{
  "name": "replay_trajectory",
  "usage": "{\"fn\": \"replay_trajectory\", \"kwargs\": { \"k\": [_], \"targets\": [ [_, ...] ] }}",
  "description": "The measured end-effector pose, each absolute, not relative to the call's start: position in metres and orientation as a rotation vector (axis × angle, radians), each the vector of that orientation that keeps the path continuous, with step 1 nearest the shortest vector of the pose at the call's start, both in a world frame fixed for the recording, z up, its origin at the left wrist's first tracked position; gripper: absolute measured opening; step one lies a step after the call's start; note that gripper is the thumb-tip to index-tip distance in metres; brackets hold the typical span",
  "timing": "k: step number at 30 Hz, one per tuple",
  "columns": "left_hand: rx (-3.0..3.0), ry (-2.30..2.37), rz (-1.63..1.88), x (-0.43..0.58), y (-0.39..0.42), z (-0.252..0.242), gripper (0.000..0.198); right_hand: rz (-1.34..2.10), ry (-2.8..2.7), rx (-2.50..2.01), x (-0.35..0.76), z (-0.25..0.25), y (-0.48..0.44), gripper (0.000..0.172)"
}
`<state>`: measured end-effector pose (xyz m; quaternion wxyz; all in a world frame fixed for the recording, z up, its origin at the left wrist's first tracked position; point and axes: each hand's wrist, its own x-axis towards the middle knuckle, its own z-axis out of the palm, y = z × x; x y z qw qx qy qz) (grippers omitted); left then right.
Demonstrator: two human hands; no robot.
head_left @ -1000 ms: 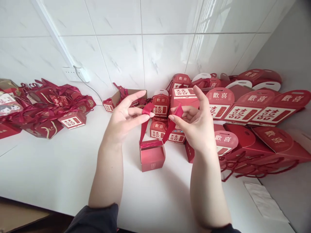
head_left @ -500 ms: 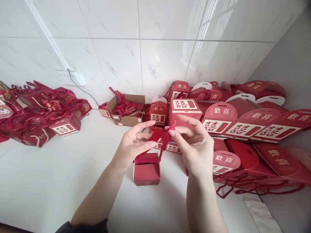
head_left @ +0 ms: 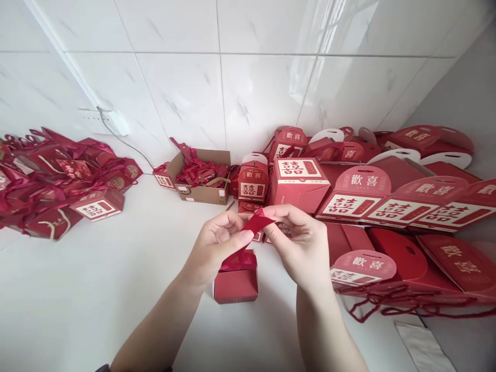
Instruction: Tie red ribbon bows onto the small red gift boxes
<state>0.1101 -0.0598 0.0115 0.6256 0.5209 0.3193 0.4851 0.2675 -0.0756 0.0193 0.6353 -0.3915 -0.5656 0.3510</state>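
Note:
A dark red ribbon (head_left: 253, 226) runs between my two hands, crossed over on itself above a small red gift box (head_left: 235, 285) on the white table. My left hand (head_left: 222, 243) pinches the ribbon between thumb and fingers. My right hand (head_left: 296, 237) is closed on the ribbon's other side, thumb and forefinger at its edge. More ribbon lies across the top of the small box, below my left fingers. Part of the box top is hidden by my hands.
An open cardboard box (head_left: 203, 192) full of red ribbons stands by the tiled wall. Stacked red gift boxes (head_left: 356, 194) fill the right side, with red cords (head_left: 387, 305) in front. Ribboned boxes (head_left: 96, 205) are piled at the left. A white table (head_left: 96, 289) lies beneath.
My hands have come closer together and the ribbon between them is now crossed over. My right hand has moved left and slightly down. The view has shifted slightly.

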Motion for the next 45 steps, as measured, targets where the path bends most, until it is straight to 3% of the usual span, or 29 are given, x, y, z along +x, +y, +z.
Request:
{"fn": "replay_trajectory", "kwargs": {
  "k": [5,10,20,26,35,40,45],
  "targets": [
    [1.120,0.784,1.206,0.113,-0.057,0.009,0.023,0.796,-1.296,-0.920,0.266,0.020,-0.076,0.011],
    [1.129,0.828,1.247,0.117,-0.055,0.004,0.025,0.789,-1.396,-0.999,0.266,0.022,-0.077,0.028],
    [1.137,0.857,1.324,0.119,-0.051,0.000,0.022,0.862,-1.373,-1.008,0.274,0.016,-0.072,0.018],
    [1.102,0.876,1.291,0.123,-0.050,-0.001,0.016,0.901,-1.434,-1.037,0.278,0.016,-0.069,0.023],
    [1.164,0.913,1.245,0.120,-0.048,-0.001,0.022,0.900,-1.481,-1.017,0.282,0.016,-0.069,0.023],
    [1.199,0.947,1.340,0.121,-0.048,-0.006,0.023,0.905,-1.490,-1.004,0.281,0.018,-0.070,0.035],
    [1.346,0.982,1.414,0.122,-0.051,-0.006,0.021,0.940,-1.495,-1.023,0.279,0.014,-0.067,0.025]
  ]
}}
